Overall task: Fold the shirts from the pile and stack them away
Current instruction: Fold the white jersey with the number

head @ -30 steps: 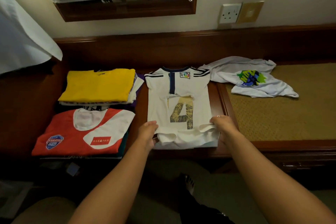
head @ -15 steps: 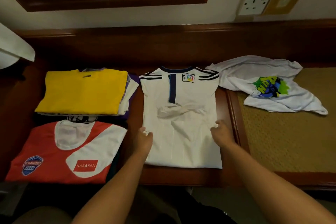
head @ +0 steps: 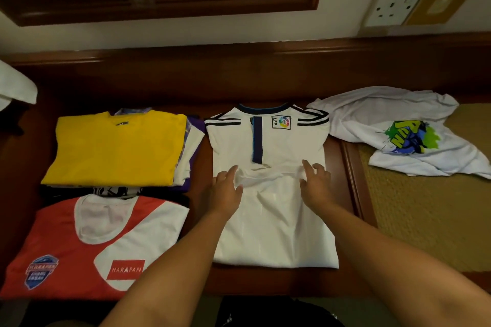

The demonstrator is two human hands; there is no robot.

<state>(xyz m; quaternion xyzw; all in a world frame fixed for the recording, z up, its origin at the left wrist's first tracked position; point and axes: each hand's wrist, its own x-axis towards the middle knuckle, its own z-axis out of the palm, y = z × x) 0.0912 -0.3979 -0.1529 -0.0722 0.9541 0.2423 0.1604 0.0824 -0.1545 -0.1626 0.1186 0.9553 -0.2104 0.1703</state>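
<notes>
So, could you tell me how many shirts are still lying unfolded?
1: the crumpled white shirt with the green print at far right on the woven mat. The white jersey under both hands is partly folded. Others may lie out of frame.

A bare strip of desk (head: 239, 93) runs along the far side, behind all the shirts. To the left, the yellow-topped stack (head: 117, 146) and the red and white shirt (head: 87, 247) fill the surface, with only a narrow gap before the white jersey (head: 273, 220). To the right, the woven mat (head: 425, 220) lies open near the crumpled white shirt (head: 385, 125).
</notes>
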